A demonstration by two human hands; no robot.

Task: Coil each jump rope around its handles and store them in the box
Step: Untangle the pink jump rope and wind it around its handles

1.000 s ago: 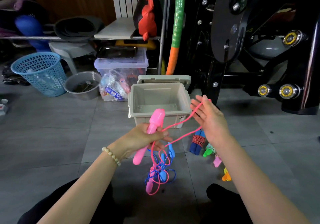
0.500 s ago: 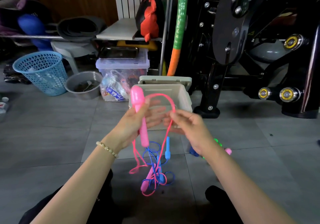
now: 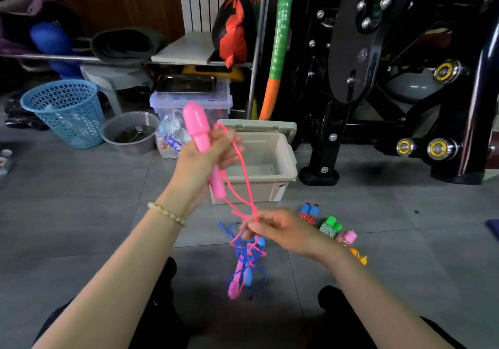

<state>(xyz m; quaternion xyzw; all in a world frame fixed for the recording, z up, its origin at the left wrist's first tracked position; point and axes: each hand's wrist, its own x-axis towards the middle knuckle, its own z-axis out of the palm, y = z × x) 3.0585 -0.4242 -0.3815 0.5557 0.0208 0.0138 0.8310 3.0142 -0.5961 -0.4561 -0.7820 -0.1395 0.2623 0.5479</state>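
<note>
1. Being drawn downward by the right hand (image 3: 280, 232) is the pink rope (image 3: 244, 176). The cord is being pinched between thumb and fingertips just above the tangle on the floor, whereas half a second ago this hand was being held up close to the left one, in front of the box.
2. The pink handle (image 3: 199, 132) is being gripped by the left hand (image 3: 205, 159), with the fingers curled round its middle, and is being kept nearly upright. A loop of rope is being carried over those fingers, so a first turn is judged to be forming.
3. Compared with a second ago, the handle is being held higher and steeper. The right hand, then spread flat with cord draped over it, is now being closed on the cord.
4. The second pink handle (image 3: 234, 285) is lying on the floor, its cord being caught up with a blue rope (image 3: 248, 277). Slack is probably being pulled free so that winding can go on.
5. The box (image 3: 293, 159) is standing open just beyond the hands, and no rope is being seen inside it. Several coiled ropes (image 3: 330, 224) are lying near its right side, so storing is judged not yet begun.
</note>
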